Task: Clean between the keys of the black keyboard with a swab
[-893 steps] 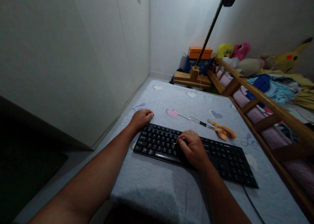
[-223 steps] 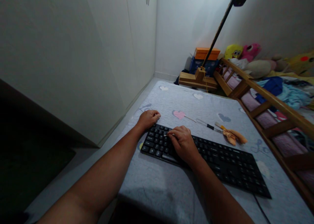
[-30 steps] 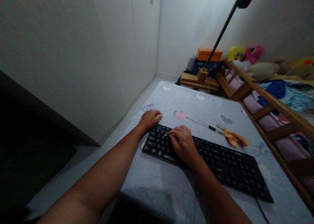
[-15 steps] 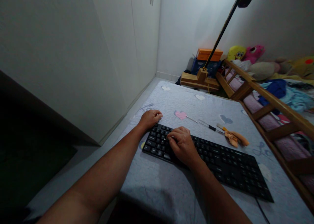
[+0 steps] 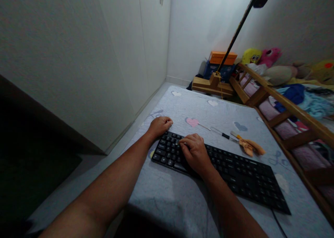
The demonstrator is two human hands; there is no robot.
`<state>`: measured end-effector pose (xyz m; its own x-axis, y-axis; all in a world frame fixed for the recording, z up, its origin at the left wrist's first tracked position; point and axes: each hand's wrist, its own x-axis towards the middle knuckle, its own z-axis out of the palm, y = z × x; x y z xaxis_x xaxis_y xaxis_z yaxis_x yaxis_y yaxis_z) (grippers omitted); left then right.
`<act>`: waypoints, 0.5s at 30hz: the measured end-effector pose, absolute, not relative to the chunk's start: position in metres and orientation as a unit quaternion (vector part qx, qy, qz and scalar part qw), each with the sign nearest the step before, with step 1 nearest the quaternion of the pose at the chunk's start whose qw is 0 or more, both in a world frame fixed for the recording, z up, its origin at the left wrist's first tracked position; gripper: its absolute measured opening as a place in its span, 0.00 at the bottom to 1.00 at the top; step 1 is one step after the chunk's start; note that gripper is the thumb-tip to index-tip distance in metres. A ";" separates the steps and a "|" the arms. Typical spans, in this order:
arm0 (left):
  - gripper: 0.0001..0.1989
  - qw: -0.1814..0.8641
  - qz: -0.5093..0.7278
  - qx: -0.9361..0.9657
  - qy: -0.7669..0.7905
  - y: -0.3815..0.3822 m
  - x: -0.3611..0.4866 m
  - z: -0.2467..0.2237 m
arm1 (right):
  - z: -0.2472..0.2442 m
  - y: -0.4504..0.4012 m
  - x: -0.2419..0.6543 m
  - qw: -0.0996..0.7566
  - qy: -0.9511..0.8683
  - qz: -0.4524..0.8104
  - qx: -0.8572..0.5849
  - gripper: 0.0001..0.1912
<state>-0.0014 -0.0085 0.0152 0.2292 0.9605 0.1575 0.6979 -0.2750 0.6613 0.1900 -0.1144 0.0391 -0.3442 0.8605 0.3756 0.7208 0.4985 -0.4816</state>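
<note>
A black keyboard (image 5: 245, 175) lies at a slant on the cloth-covered table. At its upper left corner rests my left hand (image 5: 159, 126), fingers curled together; whatever they pinch is too small to name. Over the left part of the keys, my right hand (image 5: 195, 151) is closed, thumb against fingers, around something small and pale that I cannot make out. Beyond the keyboard lie a thin white stick (image 5: 204, 126), a wire tool with a black grip (image 5: 225, 136), a yellow-handled brush (image 5: 236, 135) and an orange cloth (image 5: 251, 147).
The table (image 5: 167, 203) has a heart-patterned cover. A wooden bed rail (image 5: 289, 107) runs along the right, with clothes and plush toys behind it. A wooden stand (image 5: 212, 83) with a slanted pole is past the far edge. A pale cabinet (image 5: 117, 57) stands at left.
My right hand has shifted very slightly over the keys, up and to the right. My left hand has stayed in place.
</note>
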 end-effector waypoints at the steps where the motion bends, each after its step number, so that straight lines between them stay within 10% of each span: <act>1: 0.18 0.235 0.279 0.747 0.556 -0.009 -0.001 0.015 | 0.040 -0.115 0.190 0.302 -0.813 0.117 -0.484 0.08; 15: 0.18 0.239 0.280 0.746 0.555 -0.008 -0.002 0.014 | 0.042 -0.118 0.187 0.306 -0.826 0.148 -0.450 0.08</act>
<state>-0.0018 -0.0080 0.0143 0.2265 0.9619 0.1529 0.6942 -0.2696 0.6674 0.1874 -0.1177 0.0418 -0.4075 0.8341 0.3718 0.6536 0.5507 -0.5192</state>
